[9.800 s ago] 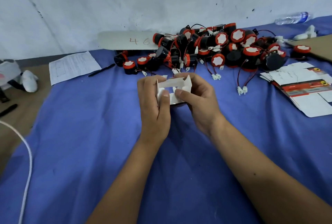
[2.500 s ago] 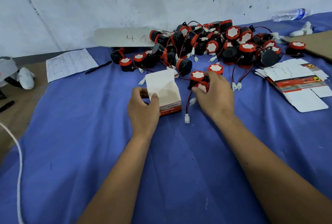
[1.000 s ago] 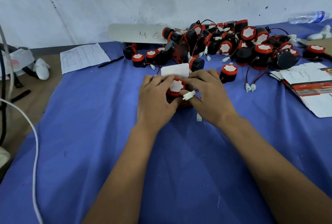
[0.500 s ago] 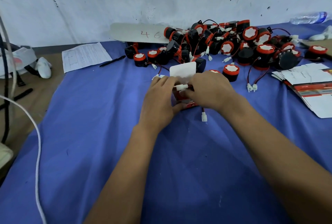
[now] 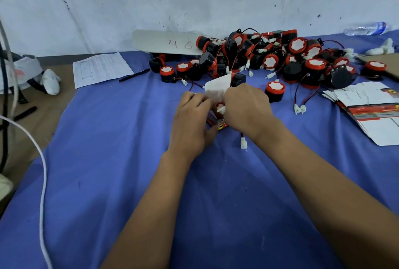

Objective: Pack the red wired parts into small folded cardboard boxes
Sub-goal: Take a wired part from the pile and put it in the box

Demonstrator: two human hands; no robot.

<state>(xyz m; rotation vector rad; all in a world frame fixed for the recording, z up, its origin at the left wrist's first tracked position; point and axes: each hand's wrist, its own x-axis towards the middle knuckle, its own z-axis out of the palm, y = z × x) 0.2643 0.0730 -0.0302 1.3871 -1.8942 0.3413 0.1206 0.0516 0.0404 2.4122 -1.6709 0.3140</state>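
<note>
At the far left, off the blue-covered tabletop (image 5: 108,161), a white cable (image 5: 41,161) loops down, and a printed sheet (image 5: 100,69) with a black pen (image 5: 133,75) lies at the cloth's far left edge, well apart from the work. Near the middle, the left hand (image 5: 191,124) cups the left side of a small folded cardboard box (image 5: 217,121), its grip pressed around the red-printed wall, probably to keep the box steady and its mouth open. The box's white top flap (image 5: 217,87) stands up at the far side, out of the way. The right hand (image 5: 246,110) comes over the box from the right, its grip pinching a white connector (image 5: 221,109) at the opening, apparently tucking the lead in with the red wired part, which sits mostly hidden between the hands. A second white plug (image 5: 243,143) on its wire hangs out on the cloth just near of the right wrist, so the wiring is not yet all inside. A lone red-capped part (image 5: 274,90) stands just right of the hands, handy for the next box. Farther off, the heap of red wired parts (image 5: 269,59) spreads along the wall, and at the right edge a stack of flat unfolded box blanks (image 5: 371,107) waits.
</note>
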